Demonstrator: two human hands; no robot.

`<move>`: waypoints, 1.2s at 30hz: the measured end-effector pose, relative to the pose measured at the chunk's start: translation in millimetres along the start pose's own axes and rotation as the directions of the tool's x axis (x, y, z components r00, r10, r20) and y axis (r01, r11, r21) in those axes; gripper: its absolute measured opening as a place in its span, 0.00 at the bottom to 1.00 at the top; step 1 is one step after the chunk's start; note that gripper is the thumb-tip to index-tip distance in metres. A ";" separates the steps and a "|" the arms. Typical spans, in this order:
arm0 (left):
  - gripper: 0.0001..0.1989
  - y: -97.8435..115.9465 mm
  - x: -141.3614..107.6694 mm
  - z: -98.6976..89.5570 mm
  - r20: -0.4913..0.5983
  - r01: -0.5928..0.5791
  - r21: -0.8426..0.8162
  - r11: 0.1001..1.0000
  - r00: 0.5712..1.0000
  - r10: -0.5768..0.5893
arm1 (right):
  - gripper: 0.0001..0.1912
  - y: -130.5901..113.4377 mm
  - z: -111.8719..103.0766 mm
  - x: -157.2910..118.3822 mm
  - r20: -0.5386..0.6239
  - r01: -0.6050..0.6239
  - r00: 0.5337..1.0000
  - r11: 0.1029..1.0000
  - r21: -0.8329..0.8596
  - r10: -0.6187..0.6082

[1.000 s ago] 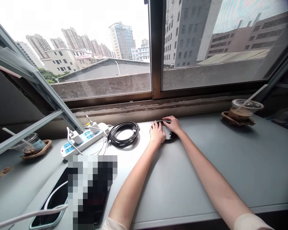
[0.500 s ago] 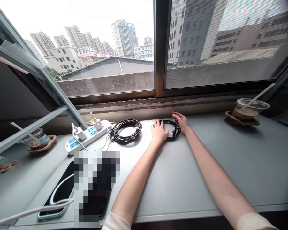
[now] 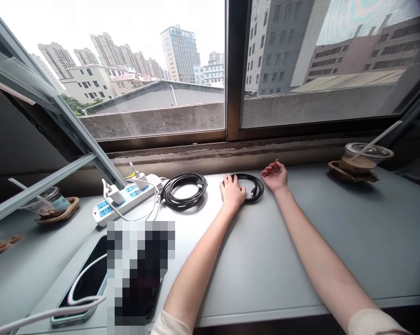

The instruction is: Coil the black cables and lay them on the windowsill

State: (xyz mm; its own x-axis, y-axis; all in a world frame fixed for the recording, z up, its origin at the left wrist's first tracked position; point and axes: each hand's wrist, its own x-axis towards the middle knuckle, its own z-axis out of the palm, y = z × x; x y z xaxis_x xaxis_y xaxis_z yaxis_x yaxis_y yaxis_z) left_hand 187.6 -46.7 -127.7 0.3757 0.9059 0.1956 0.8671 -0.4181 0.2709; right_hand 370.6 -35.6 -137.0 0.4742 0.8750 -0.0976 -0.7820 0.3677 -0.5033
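Note:
A coiled black cable (image 3: 257, 193) lies on the grey table near the window wall. My left hand (image 3: 233, 191) rests on the left side of this coil, fingers spread over it, not visibly gripping it. Just right of the coil is my right hand (image 3: 275, 177), palm turned up with its fingers loosely curled and apart, holding nothing. A second coiled black cable (image 3: 184, 204) with a light-coloured plug end lies left of my left hand, beside the power strip.
A white power strip (image 3: 128, 197) with chargers sits at the left. Nearer are a phone (image 3: 91, 279) with a white cable and a pixelated area. Drink cups stand in brown holders at far left (image 3: 72, 209) and right (image 3: 353, 172). A metal frame (image 3: 79, 135) slants at left.
My right hand has moved right, away from the coil's edge, and its palm has turned up. My left hand has stayed on the coil. The view has shifted slightly.

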 end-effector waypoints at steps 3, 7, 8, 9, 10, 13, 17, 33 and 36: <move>0.29 -1.4 0.1 -0.3 0.004 -0.008 -0.004 1.000 1.000 0.008 | 0.09 -1.6 0.6 -1.1 0.028 0.008 1.000 0.999 0.048 -0.009; 0.29 -2.7 0.0 -0.9 0.005 -0.015 -0.005 1.000 1.000 0.015 | 0.23 -3.9 -0.1 -3.5 0.078 0.018 0.997 0.997 0.078 -0.024; 0.29 -2.8 -0.1 -1.1 0.003 -0.015 -0.004 1.000 1.000 0.015 | 0.25 -4.0 -0.5 -4.1 0.092 0.017 0.995 0.997 0.078 -0.024; 0.29 -2.9 -0.1 -1.3 0.001 -0.015 -0.003 1.000 1.000 0.015 | 0.25 -3.8 -0.9 -4.7 0.106 0.017 0.994 0.997 0.076 -0.025; 0.29 -2.9 -0.1 -1.4 0.001 -0.015 -0.002 1.000 1.000 0.015 | 0.26 -3.5 -1.4 -5.1 0.119 0.017 0.993 0.997 0.073 -0.026; 0.29 -3.1 -0.2 -1.7 0.008 -0.014 0.001 1.000 1.000 0.014 | 0.25 -1.9 -2.5 -5.4 0.150 0.020 0.988 0.998 0.067 -0.030; 0.28 -2.8 -1.1 -3.4 0.028 -0.010 -0.001 1.000 1.000 0.010 | 0.23 -0.7 -4.0 -4.4 0.162 0.024 0.986 0.997 0.079 -0.037; 0.14 -56.6 18.0 -120.9 0.004 0.346 -0.136 0.928 0.937 -0.349 | 0.17 -0.7 -9.8 -2.0 0.140 0.021 0.989 0.990 0.139 -0.041; 0.18 -84.4 17.1 -118.8 0.074 0.456 -0.133 0.880 0.890 -0.450 | 0.17 -0.8 -9.4 -1.5 0.142 0.026 0.989 0.992 0.126 -0.044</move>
State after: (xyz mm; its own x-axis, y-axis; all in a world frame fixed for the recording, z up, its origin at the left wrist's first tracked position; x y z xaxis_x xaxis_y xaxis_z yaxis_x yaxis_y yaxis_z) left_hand 82.1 -4.0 -35.2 -0.0319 0.9993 -0.0172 0.8908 0.0362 0.4529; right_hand 374.4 -40.2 -144.4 0.4461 0.8937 0.0476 -0.8142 0.4273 -0.3931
